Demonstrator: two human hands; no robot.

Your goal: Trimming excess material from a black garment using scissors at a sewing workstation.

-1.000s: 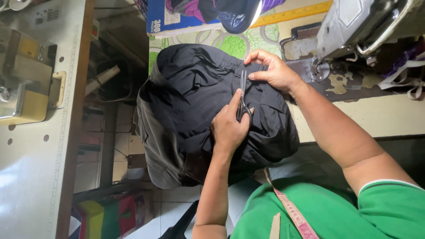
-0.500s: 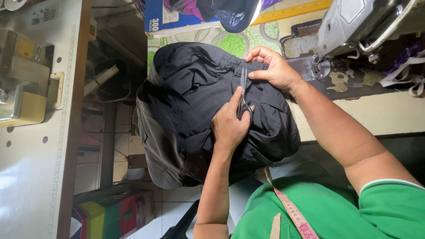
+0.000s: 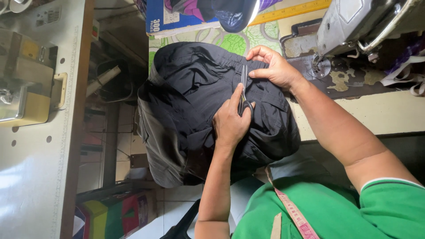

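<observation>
A black garment (image 3: 190, 102) lies bunched on the sewing table and hangs over its near edge. My left hand (image 3: 229, 124) rests on top of it and grips small scissors (image 3: 244, 90), blades pointing away from me along a seam. My right hand (image 3: 275, 67) pinches the fabric just beyond the scissor tips, next to the sewing machine's needle plate. A green-sleeved arm leads back from it to my body. A pink measuring tape (image 3: 295, 214) hangs down my chest.
A grey sewing machine (image 3: 354, 26) stands at the upper right on a worn table (image 3: 380, 113). A blue box (image 3: 177, 20), dark cloth and a yellow ruler (image 3: 292, 11) lie at the back. Another machine table (image 3: 40, 168) is on the left, with floor and coloured boxes between.
Both hands stay in nearly the same place on the garment; the scissors remain along the seam. Only the view shifts slightly.
</observation>
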